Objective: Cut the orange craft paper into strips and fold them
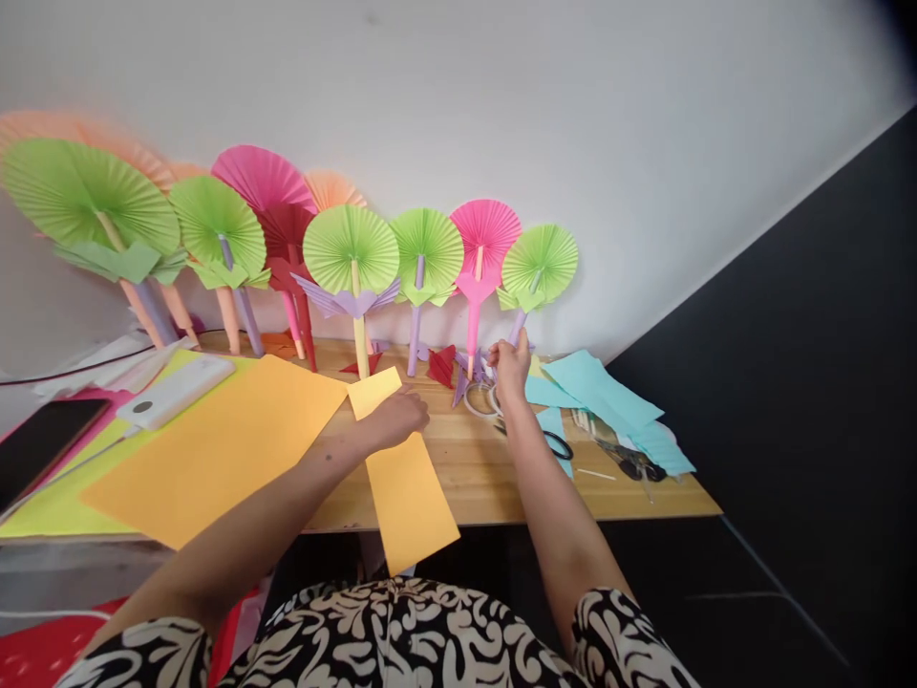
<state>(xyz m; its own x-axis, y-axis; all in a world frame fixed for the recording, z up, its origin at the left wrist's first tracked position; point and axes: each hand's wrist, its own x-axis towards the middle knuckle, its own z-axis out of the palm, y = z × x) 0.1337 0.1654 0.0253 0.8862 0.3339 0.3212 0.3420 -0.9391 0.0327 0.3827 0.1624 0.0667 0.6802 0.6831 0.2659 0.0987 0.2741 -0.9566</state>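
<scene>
My right hand (511, 370) is closed around the lower part of the purple handle of a green pleated paper fan (548, 260), which stands upright against the wall. A curled left hand (398, 419) lies across a long orange paper strip (414, 502), whose near end reaches past the table edge. Its fingertips are hidden, so I cannot tell what they grip. Just beyond that hand stands another green paper fan (351, 239) with a yellow handle and purple paper wings. Rolls of clear tape (479, 399) and black-handled scissors (557, 444) lie beside my right hand and forearm.
More paper fans (262, 177) lean along the white wall. A large orange sheet (236, 449), a white power bank (176, 392) and a phone (50, 444) lie at left. Blue paper sheets (606, 397) and a second pair of scissors (637, 465) occupy the right end.
</scene>
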